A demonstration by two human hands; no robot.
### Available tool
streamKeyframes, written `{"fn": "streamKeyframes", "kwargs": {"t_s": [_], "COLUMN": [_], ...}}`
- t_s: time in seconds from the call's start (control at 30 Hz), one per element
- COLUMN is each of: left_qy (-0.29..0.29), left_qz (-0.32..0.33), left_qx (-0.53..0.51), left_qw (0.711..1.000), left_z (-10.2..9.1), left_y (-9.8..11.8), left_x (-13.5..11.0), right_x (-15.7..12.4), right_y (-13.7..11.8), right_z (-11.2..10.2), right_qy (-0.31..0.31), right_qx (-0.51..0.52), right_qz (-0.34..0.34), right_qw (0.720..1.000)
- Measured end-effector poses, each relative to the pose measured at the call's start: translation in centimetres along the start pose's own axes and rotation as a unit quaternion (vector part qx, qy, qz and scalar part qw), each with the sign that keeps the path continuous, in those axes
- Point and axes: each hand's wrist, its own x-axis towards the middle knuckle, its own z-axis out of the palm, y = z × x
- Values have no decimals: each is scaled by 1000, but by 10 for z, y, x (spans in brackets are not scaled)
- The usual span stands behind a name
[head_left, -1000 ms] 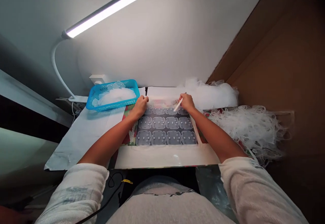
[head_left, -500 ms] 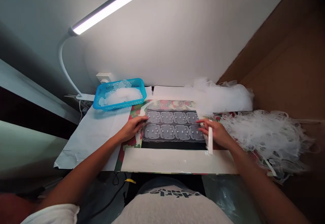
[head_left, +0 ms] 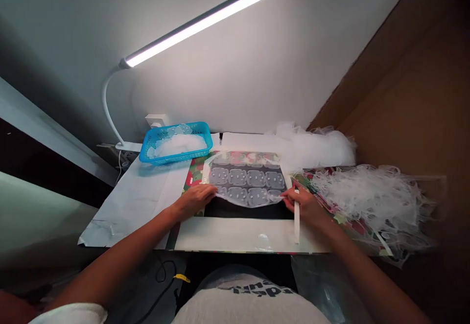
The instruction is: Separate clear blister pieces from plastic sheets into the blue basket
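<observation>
A translucent sheet [head_left: 246,187] patterned with rows of rounded squares, each carrying small white bits, lies over a dark surface in front of me. My left hand [head_left: 196,199] pinches its near left corner. At the near right corner, my right hand [head_left: 303,205] grips the sheet between fingertips. A flat white stick [head_left: 296,223], whose kind I cannot make out, hangs down from that same hand. Between the hands the sheet's near edge sags in a curve, and its far part lies over a red and green patterned cover.
A blue basket [head_left: 176,157] with white translucent pieces stands at the back left. Rolled white netting [head_left: 323,148] lies at the back right, before a heap of stringy white scraps [head_left: 370,201]. A lit lamp [head_left: 205,23] hangs above. A pale strip [head_left: 235,233] runs along the front edge.
Both hands have moved to the sheet's near corners and gripped them. Its near edge now bows between them, where it lay straight before. The camera view has shifted slightly.
</observation>
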Motion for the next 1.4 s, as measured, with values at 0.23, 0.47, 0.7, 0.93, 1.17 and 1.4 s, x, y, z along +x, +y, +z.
{"fn": "streamKeyframes", "kwargs": {"t_s": [0.23,0.47,0.7,0.93,1.17,1.4], "left_qy": [-137,-79,-37,-51,-96,-91], "left_qz": [-88,-18,41,83,85,66], "left_qx": [-25,3,86,78,53,55], "left_qw": [986,997,995,992,990,992], "left_z": [-58,-15,73,74,54,66], "left_y": [13,37,39,26,31,31], "left_x": [-36,36,136,107,110,121], "right_x": [-40,1,69,68,70,71], "right_y": [-60,-24,24,20,19,20], "right_z": [-7,-21,1,5,9,14], "right_qy": [-221,4,79,-25,-18,-24], "right_qx": [179,345,301,168,174,149], "right_qz": [16,136,135,40,18,36], "right_qw": [959,929,941,985,984,988]}}
